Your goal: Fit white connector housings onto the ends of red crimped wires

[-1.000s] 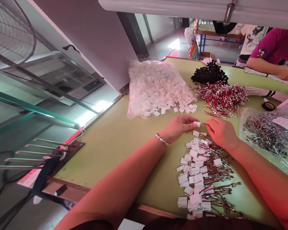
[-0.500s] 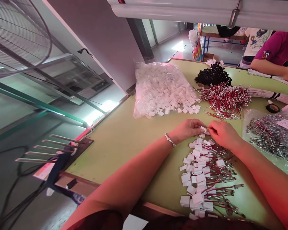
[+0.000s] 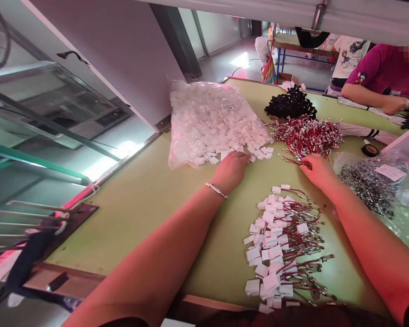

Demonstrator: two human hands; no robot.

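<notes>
Head view, looking down on a green worktop: the step in hand looks like the picking up of parts, one kind to each hand. At the middle of the frame the left hand reaches palm down over loose white housings that spill from the lower edge of a clear bag; its fingertips are mostly out of sight, so I cannot tell whether that grip is spread or closed on a piece. Right of centre, the right hand has thumb and fingers bunched at the right end of some loose red leads, just below the red-lead pile (whether its grip truly pinches one is too small to tell). The next move, I judge, calls for parting one housing and one lead from their neighbours, with a light pinch near the lead's end. Those leads lie nearly crosswise, long axis sloping slightly down to the right, free ends pointing left. The loose housings face various ways. Low in the frame, right of centre, joined pieces lie in a column, housings mostly on the left, leads running rightward.
</notes>
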